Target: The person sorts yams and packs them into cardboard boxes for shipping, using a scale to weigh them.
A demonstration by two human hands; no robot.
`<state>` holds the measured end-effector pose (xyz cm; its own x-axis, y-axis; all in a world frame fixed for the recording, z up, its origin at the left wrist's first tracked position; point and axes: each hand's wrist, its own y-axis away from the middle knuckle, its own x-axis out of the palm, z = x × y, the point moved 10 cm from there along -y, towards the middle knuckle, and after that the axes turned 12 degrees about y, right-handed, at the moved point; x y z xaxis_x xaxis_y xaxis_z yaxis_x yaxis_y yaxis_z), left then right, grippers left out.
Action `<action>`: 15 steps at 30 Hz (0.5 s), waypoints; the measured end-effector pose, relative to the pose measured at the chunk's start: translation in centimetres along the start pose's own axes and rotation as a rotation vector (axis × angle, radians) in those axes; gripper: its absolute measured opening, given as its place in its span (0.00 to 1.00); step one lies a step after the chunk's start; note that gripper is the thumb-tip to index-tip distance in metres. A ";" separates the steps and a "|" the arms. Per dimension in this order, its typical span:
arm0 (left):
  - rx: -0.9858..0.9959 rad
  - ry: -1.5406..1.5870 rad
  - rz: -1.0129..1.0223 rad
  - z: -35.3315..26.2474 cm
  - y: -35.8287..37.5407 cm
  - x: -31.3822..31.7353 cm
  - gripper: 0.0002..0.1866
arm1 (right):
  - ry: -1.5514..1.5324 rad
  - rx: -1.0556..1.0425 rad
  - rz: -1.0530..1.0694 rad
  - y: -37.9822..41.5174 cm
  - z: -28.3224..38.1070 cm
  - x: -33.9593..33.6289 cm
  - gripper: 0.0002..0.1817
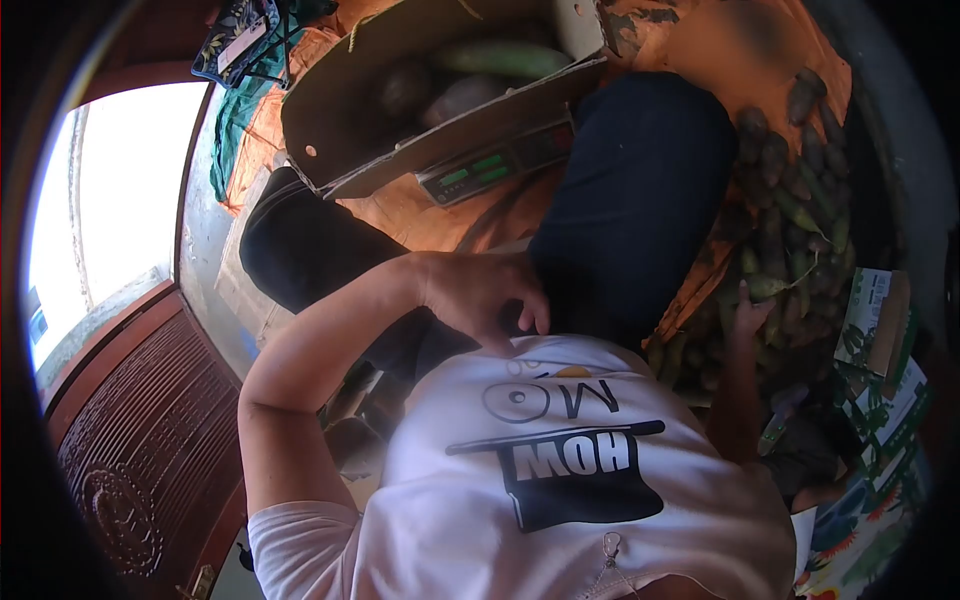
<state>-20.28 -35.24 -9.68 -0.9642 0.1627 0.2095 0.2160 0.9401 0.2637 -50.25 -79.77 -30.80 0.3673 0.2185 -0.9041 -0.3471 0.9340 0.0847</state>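
My left hand (490, 297) hangs in front of my lap, fingers loosely bent with a gap beside the thumb. Nothing shows in it. At the right, my right hand (752, 316) reaches into a heap of long brownish and green root vegetables (775, 225). Its fingers close on a pale green, tapered root vegetable (766, 288) with a thin tail. Between my knees and beyond, an open cardboard box (440, 158) holds a long green vegetable (500, 58) and darker rounded ones. It stands over a digital scale (492, 168) with lit green displays.
Orange sheeting (400, 215) covers the floor under the box and heap. On the left are a carved wooden door panel (130, 440) and a bright opening. Green-and-white printed cartons (875, 330) lie at the right. A dark patterned item (237, 42) is at the upper left.
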 end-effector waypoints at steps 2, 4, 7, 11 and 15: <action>0.031 -0.034 0.016 0.7 0.2 0.2 0.18 | -0.051 -0.065 0.010 -2.5 6.1 -0.9 0.38; 0.042 -0.044 0.017 0.8 0.2 0.3 0.16 | -0.063 -0.188 -0.045 -4.7 12.5 -2.2 0.35; 0.024 -0.109 -0.048 1.5 0.5 0.0 0.13 | -0.231 -0.409 -0.084 -6.2 23.5 -4.8 0.29; 0.023 -0.068 -0.053 2.3 1.5 -0.7 0.13 | -0.271 -0.626 -0.068 -6.5 35.7 -7.7 0.25; 0.099 0.048 -0.023 2.4 3.3 -1.3 0.20 | -0.200 -0.726 -0.051 -5.3 41.0 -8.0 0.26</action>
<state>-18.74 -31.64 -11.37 -0.9596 0.1284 0.2502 0.1754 0.9687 0.1756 -15.93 -74.90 -6.88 0.5239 0.2917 -0.8003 -0.7813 0.5387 -0.3152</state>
